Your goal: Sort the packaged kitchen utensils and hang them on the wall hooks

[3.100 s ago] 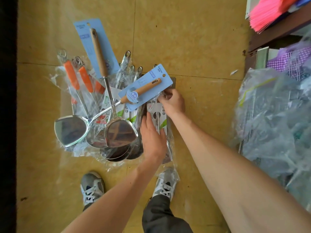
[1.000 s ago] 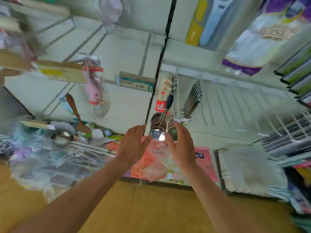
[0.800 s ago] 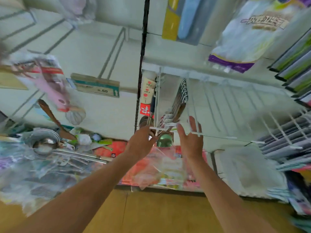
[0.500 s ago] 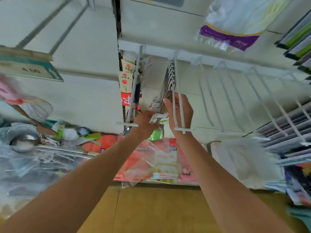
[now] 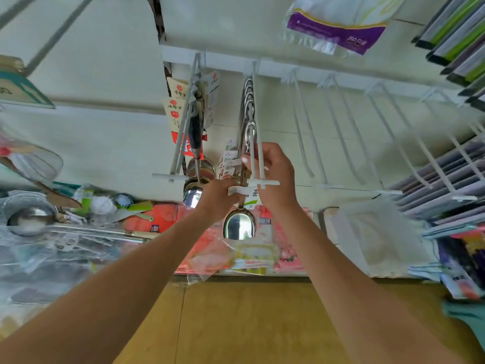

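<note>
**Packaged ladle** point(image 5: 238, 224): steel, bowl hanging down with its polished face to the camera. A white-and-green label card point(image 5: 243, 192) lies across the handle, and loose clear wrap trails below the bowl. It sits at the front end of a white two-wire wall hook point(image 5: 258, 119), with the handle running up alongside the wires, just behind the hook's cross-piece. Whether its hanging loop is over the wire cannot be told.

**Left hand** point(image 5: 220, 196): raised from the lower left, fingers curled, pinching the label card and handle just above the bowl.

**Right hand** point(image 5: 277, 177): raised from the lower right, behind the hook's two wires. Fingers and thumb are curled round the upper part of the handle.

**Same hook, further back:** a row of steel ladles point(image 5: 246, 101) of the same kind, their end loops threaded on the wire, their cards stacked just left of the right thumb.

**Neighbouring hook** point(image 5: 183, 127), to the left: black-handled ladles point(image 5: 195, 130) with cream-and-red cards, bowls bunched at the front.

**To the right:** further white hooks point(image 5: 338, 132) on the same white rail point(image 5: 301, 68).

**Above:** a purple-and-white bag point(image 5: 338, 24).

**Below:** a shelf of wrapped goods point(image 5: 65, 240), blurred, and a tan floor point(image 5: 249, 316)
</note>
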{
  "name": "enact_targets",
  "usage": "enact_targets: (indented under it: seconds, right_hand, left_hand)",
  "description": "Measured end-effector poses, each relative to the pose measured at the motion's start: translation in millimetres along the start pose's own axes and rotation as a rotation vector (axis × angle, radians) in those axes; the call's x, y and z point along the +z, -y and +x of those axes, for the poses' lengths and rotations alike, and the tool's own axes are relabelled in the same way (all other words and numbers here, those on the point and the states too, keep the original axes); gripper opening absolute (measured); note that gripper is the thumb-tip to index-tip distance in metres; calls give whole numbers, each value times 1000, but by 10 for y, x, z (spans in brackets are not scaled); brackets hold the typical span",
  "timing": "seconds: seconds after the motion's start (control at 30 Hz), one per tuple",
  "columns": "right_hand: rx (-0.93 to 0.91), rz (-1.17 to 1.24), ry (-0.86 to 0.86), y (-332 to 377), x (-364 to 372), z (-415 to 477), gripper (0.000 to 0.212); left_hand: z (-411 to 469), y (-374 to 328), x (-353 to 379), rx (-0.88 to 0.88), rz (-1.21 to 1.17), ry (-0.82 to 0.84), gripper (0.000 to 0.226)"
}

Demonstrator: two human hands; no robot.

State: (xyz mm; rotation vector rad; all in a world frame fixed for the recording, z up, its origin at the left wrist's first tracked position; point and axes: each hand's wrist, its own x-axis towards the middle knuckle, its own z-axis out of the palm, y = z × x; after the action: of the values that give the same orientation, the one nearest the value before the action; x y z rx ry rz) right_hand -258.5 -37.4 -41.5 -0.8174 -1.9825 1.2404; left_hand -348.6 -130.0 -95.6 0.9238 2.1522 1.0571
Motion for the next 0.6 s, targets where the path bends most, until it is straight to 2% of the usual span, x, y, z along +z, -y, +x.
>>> enact_targets:
  seconds: [0.33, 0.6]
  right_hand:
    - [52, -9, 3, 272, -166, -668, 18]
    - [107, -35, -20, 535, -269, -1327, 17]
  left_hand:
    - [-662, 64, 69, 2, 16, 72, 12]
    - [-1340, 43, 30, 127, 8, 118, 18]
